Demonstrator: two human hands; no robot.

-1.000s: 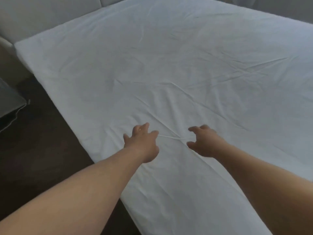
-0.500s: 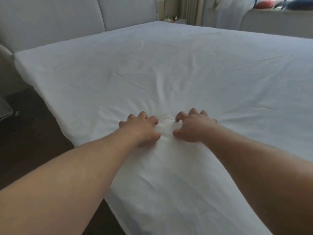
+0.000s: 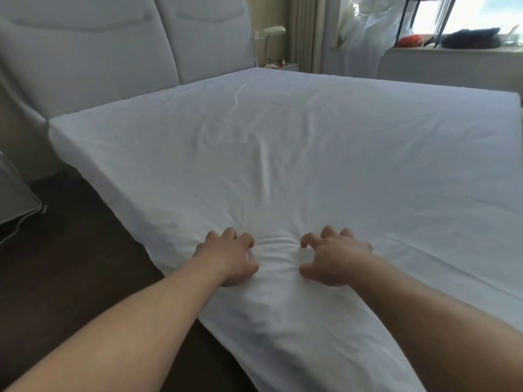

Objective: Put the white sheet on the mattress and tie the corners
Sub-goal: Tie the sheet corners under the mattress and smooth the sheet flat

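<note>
White sheet [image 3: 283, 142] already covers the whole mattress [image 3: 65, 137], its long axis running from the padded headboard [image 3: 113, 46] toward the right; spreading looks done, while corner ties are not visible and seem left. Near the bed's near edge, the left hand [image 3: 226, 257] and right hand [image 3: 334, 257], fingers curled, each bunch sheet fabric, slightly apart.

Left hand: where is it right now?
Head view, low centre: left hand grips the white sheet near the bed's left edge, beside the right hand.
</note>
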